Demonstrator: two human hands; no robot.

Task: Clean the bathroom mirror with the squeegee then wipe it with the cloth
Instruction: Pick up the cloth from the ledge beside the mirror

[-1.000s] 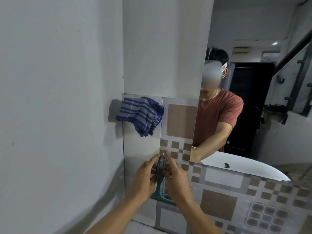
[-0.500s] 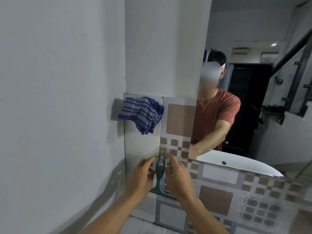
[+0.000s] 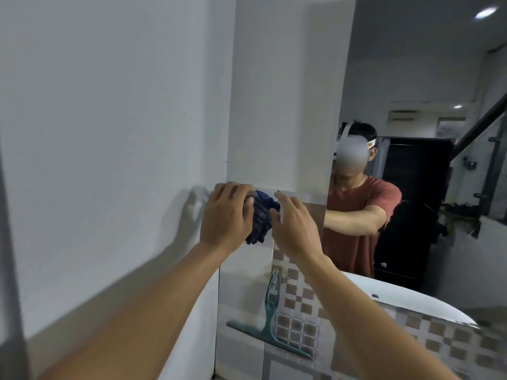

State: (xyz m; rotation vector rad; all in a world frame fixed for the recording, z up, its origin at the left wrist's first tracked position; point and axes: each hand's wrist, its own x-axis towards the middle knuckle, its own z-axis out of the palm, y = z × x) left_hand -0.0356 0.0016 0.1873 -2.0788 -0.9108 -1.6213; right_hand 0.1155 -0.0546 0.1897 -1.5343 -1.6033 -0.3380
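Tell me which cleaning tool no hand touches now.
The teal squeegee, hanging low on the tiled wall. The blue cloth, higher up, is gripped by the left hand and touched by the right hand.

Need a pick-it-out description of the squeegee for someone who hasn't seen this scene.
Start at the large wall mirror and go left to the brown-and-grey patterned wall tiles beside it. Low on them, below the left hand, right hand and dark blue striped cloth, sits the teal plastic squeegee, handle up. It alone is T-shaped, a long blade slanting across its bottom.
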